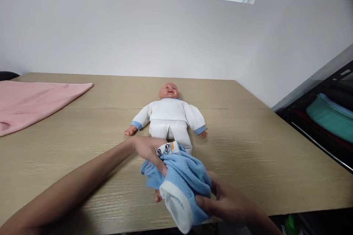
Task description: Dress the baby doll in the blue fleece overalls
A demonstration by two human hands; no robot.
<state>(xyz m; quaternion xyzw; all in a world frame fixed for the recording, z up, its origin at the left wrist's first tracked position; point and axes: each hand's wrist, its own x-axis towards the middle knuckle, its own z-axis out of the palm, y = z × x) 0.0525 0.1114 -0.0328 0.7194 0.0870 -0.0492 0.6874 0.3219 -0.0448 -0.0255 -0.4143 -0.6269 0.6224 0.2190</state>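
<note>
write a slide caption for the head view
Left hand and right hand hold a blue garment at the legs of a white-clad doll on a table.

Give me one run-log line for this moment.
left hand: gripping blue garment; right hand: gripping it too; baby doll: face-up on table

Straight ahead of the left fingers (163, 169), the doll (169, 110) blocks a low pass, its arms spread to both sides. The blue garment (187, 169) fills the gap between left and right fingers (203, 202). Open table (248, 154) lies forward and right of the right fingers, and leftward of the left ones up to the pink cloth (35, 104). Farthest ahead, a wall (132, 33) closes the way.
</note>
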